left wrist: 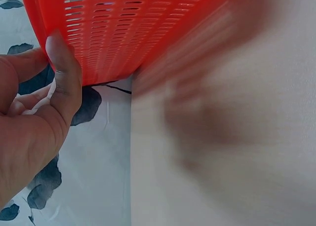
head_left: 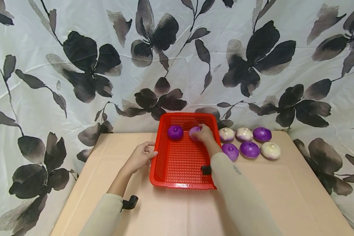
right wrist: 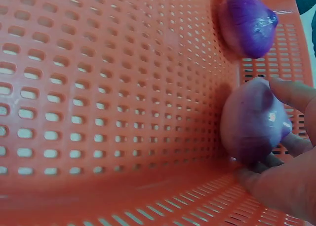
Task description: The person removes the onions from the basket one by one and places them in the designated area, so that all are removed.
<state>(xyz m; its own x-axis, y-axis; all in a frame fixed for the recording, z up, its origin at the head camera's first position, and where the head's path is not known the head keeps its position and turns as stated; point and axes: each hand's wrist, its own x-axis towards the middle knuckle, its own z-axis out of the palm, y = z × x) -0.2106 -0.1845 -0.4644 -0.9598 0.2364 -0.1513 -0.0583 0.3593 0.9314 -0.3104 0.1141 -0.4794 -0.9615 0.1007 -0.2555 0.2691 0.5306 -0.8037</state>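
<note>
A red perforated plastic basket [head_left: 183, 164] sits on the table. My left hand [head_left: 140, 156] holds its left rim, and the left wrist view shows the thumb [left wrist: 61, 63] against the rim. Inside the basket, toward the far right corner, my right hand [head_left: 206, 135] grips a light purple onion [right wrist: 254, 119]. Its fingers and thumb are round the onion's side in the right wrist view. A darker purple onion [head_left: 175, 132] lies in the far left part of the basket, apart from the held one.
Right of the basket several onions stand in two rows, among them a purple onion [head_left: 249, 149] and a whitish onion [head_left: 270, 150]. A light wood-toned table [head_left: 171, 213] lies beneath. Behind it hangs a white cloth [head_left: 188, 78] with dark flowers.
</note>
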